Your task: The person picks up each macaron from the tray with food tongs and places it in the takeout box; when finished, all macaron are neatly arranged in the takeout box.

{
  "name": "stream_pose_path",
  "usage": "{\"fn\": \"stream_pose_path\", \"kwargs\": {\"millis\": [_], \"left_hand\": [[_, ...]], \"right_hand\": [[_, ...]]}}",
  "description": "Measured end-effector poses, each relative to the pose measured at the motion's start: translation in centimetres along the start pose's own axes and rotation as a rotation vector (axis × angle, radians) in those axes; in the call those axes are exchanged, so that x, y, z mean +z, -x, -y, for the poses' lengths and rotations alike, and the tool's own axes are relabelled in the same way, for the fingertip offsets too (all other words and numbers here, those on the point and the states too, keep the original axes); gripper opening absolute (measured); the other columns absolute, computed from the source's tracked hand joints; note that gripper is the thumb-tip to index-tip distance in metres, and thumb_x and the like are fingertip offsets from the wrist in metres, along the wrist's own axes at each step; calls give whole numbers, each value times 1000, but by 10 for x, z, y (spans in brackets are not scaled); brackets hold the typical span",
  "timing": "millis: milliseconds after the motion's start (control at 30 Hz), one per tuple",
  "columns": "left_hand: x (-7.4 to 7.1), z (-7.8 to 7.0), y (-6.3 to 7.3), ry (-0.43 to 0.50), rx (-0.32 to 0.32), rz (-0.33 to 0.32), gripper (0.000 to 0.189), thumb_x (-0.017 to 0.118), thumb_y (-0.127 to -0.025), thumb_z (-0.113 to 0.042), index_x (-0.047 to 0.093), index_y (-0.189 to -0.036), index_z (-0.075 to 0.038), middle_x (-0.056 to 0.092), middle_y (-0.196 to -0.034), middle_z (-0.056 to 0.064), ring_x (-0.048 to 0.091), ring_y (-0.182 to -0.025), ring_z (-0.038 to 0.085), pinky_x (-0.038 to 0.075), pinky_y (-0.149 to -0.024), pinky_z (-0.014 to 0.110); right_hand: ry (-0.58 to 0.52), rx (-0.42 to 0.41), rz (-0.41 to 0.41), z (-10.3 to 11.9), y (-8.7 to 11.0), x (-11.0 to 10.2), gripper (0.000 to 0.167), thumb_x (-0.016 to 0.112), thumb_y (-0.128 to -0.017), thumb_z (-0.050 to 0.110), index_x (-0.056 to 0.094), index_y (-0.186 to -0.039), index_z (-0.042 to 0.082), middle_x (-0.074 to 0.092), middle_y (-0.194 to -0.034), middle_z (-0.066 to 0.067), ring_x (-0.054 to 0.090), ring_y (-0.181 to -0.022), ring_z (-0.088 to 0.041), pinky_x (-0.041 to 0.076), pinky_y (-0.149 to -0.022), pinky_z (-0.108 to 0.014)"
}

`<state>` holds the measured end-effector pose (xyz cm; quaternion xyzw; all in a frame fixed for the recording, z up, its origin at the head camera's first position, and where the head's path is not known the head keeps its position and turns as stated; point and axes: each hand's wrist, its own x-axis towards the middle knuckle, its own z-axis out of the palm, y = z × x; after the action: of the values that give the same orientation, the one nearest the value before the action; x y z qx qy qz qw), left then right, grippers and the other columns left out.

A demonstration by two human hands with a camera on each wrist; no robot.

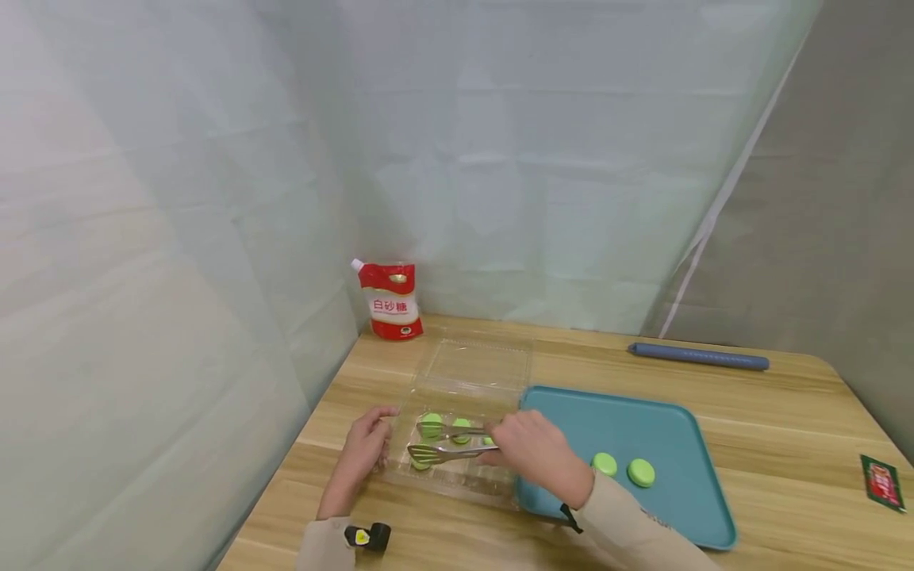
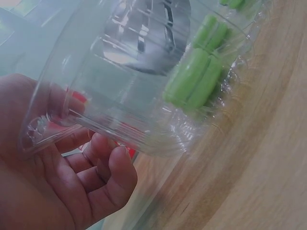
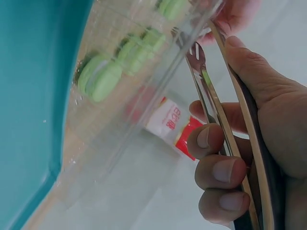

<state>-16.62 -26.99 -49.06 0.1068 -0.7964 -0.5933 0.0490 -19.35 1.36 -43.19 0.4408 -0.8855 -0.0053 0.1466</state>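
My right hand (image 1: 535, 448) grips metal tongs (image 1: 457, 454) whose slotted ends stand apart over a clear plastic box (image 1: 471, 480). Nothing shows clamped between those ends. Green macarons (image 2: 194, 79) sit inside the box, several in a row along its side in the right wrist view. At the box's left edge, my left hand (image 1: 367, 440) holds the rim and corner, its fingers curled beside the wall in the left wrist view. Two more green macarons (image 1: 641, 473) lie on the blue tray (image 1: 628, 412), partly beneath my right forearm.
The box's transparent lid (image 1: 481, 365) lies folded back behind it. A red and white sugar pouch (image 1: 394, 305) stands at the back left corner by the curtain. A blue rod-shaped thing (image 1: 700, 356) lies along the back edge, and a small green-and-red packet (image 1: 882, 482) lies far right.
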Motion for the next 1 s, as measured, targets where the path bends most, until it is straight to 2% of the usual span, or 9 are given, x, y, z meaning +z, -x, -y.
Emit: {"fn": "stream_pose_path", "kwargs": {"millis": [267, 567, 1000], "left_hand": [[2, 4, -4, -3, -9, 6, 43, 43, -89, 2, 59, -129, 6, 44, -59, 4, 41, -46, 13, 35, -40, 22], [-4, 5, -3, 0, -6, 22, 44, 44, -91, 1, 58, -132, 5, 46, -59, 6, 43, -47, 14, 36, -41, 24], [-5, 5, -6, 5, -30, 42, 44, 43, -92, 1, 56, -133, 5, 45, -57, 5, 44, -46, 14, 36, -41, 23]], "right_hand": [[14, 26, -7, -9, 14, -8, 45, 73, -85, 53, 47, -66, 22, 17, -50, 9, 10, -43, -3, 8, -42, -20], [-12, 54, -9, -20, 27, -21, 34, 74, -85, 51, 66, -81, 18, 28, -50, 8, 21, -41, -4, 15, -39, -22], [25, 74, -39, -37, 65, -54, 38, 74, -85, 50, 69, -92, 12, 31, -52, 7, 24, -39, -5, 20, -38, -20]]}}
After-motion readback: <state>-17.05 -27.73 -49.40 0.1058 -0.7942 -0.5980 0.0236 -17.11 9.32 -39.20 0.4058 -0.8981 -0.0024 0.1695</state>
